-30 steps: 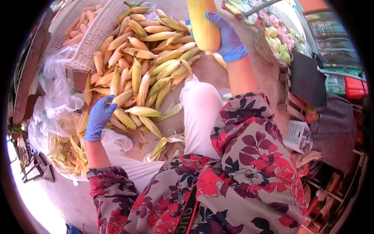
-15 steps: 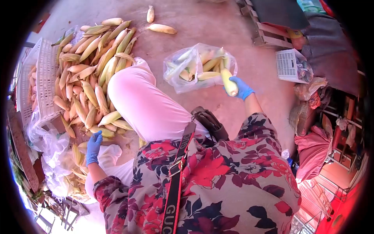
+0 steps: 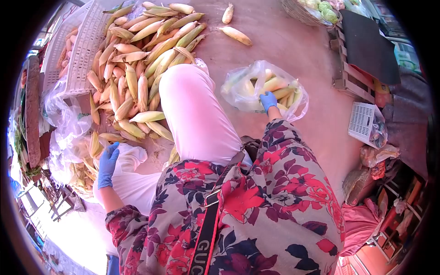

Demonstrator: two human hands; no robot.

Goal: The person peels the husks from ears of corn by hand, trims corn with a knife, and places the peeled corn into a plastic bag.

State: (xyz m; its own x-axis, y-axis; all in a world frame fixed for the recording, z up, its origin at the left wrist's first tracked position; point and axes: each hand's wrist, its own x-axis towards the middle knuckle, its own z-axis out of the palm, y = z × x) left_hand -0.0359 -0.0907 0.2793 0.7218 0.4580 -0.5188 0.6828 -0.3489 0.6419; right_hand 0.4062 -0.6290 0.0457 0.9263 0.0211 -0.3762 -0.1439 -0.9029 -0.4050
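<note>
My left hand (image 3: 108, 164), in a blue glove, is raised over my lower leg with nothing in it. Its fingers are loosely stretched and apart. To its upper right lies a big heap of corn cobs (image 3: 133, 87), many still in pale green or yellow husks. My right hand (image 3: 267, 101), gloved too, is at the near side of a clear plastic bag (image 3: 238, 87). Its fingers are bent against the film and appear to grip it. Several corn cobs (image 3: 276, 84) lie inside the bag, seen through its opening.
A white plastic crate (image 3: 85, 55) with cobs stands on its side left of the heap. Loose husks (image 3: 85, 176) lie at lower left. Two cobs (image 3: 235, 35) lie apart on the floor. At right are a wooden pallet (image 3: 353, 82), a white basket (image 3: 362, 123) and a vegetable basket (image 3: 305, 11).
The cob that my right hand held now lies among those in the bag, and that hand has moved to the bag's film. My left hand has drawn back slightly from the heap. The view has shifted.
</note>
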